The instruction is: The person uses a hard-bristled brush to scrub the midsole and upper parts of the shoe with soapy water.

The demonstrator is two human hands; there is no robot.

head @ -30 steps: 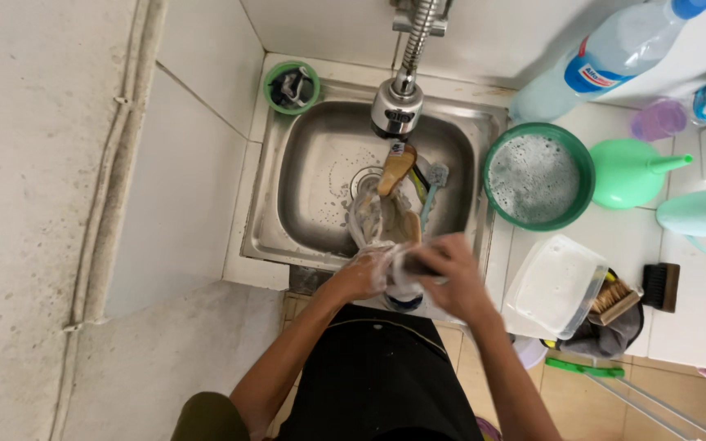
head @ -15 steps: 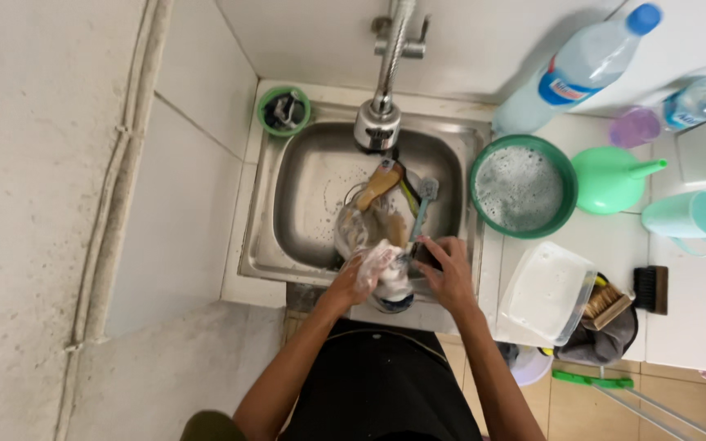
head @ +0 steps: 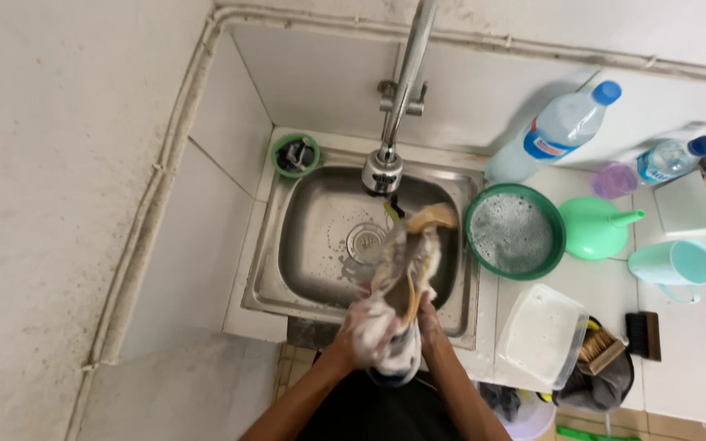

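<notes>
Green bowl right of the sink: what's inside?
The green bowl holds foamy, soapy water. Suds cover the surface, so anything beneath them is hidden.

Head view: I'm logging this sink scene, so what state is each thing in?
Shoe: held over the sink, toe pointing away, sole side turned right.
Left hand: presses a white cloth on the shoe's heel end.
Right hand: grips the shoe.
Green basin: full of foamy water.
Large bottle: capped, leaning on the wall.
Teal mug: lying on its side.
</notes>
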